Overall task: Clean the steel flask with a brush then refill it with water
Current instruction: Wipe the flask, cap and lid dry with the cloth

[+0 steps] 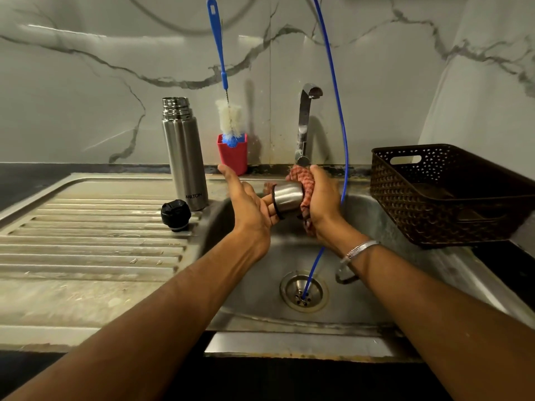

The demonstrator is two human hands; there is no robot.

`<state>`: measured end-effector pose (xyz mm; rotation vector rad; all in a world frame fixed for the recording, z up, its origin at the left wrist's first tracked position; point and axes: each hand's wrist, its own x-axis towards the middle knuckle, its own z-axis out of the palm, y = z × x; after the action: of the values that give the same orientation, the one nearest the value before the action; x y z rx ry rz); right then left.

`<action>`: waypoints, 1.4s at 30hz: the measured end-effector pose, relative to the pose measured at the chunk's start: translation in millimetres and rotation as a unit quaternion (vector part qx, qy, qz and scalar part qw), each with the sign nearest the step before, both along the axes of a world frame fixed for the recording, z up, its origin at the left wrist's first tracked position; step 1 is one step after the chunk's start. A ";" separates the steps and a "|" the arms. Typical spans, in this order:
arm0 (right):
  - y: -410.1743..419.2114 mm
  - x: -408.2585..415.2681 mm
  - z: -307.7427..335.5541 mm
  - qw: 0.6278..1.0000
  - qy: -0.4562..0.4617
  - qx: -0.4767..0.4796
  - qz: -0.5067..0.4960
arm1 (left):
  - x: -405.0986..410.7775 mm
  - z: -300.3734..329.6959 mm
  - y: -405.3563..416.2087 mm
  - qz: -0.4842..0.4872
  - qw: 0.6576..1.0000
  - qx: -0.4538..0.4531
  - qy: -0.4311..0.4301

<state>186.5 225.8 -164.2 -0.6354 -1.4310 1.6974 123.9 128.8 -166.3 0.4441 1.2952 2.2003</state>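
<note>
The steel flask [185, 157] stood uncapped left of the tap [307, 123]. Below the tap, the left hand [249, 204] (fingers mostly straight) steadied a steel cup [288, 196] while the right hand [321, 204] gripped a cloth [307, 183] against it. The wet cup could likely slip into the sink [260, 285].

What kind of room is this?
Most likely a kitchen, at the washing-up spot. There is a steel sink with a tap over it, a ridged draining board beside it, and a bottle brush standing in a red holder.
</note>
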 end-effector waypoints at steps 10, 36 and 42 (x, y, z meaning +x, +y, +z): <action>7.6 11.8 -1.5 0.968 -0.113 -0.190 0.120 | 27.3 -4.8 -2.3 -0.032 0.923 -0.158 0.349; 30.7 30.1 -2.5 0.929 -0.055 -0.161 0.330 | -16.2 -15.6 -10.6 0.049 0.882 -0.097 0.459; 46.1 40.0 2.7 0.951 -0.110 -0.132 0.258 | -35.1 -22.9 -16.7 0.180 0.790 -0.252 0.528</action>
<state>226.5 271.9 -161.5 -0.6452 -1.6394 2.3164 88.8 112.2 -189.2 1.4117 2.6350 1.6883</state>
